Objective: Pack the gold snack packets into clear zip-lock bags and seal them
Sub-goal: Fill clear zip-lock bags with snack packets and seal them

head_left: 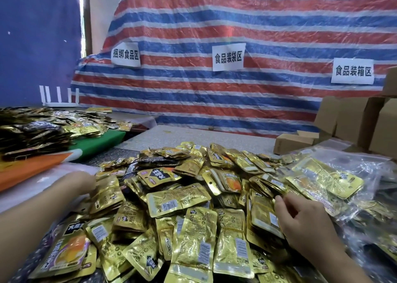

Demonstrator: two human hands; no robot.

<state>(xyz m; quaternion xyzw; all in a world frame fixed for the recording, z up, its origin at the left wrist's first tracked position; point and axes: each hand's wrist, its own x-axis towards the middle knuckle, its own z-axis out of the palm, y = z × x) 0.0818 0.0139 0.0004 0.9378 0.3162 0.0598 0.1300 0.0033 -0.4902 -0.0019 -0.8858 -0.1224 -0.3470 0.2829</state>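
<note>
Right hand [300,220] pinches packets [265,216] at 3 o'clock | left hand [82,182] grip unclear | risk: slippery stack fans out before bag [354,175].

**head camera, single view**

worn at head height, wide-angle, facing forward and down; close over the heap of gold packets [189,207] and both forearms, reaching to the striped tarp [236,35] behind. no second view.
</note>
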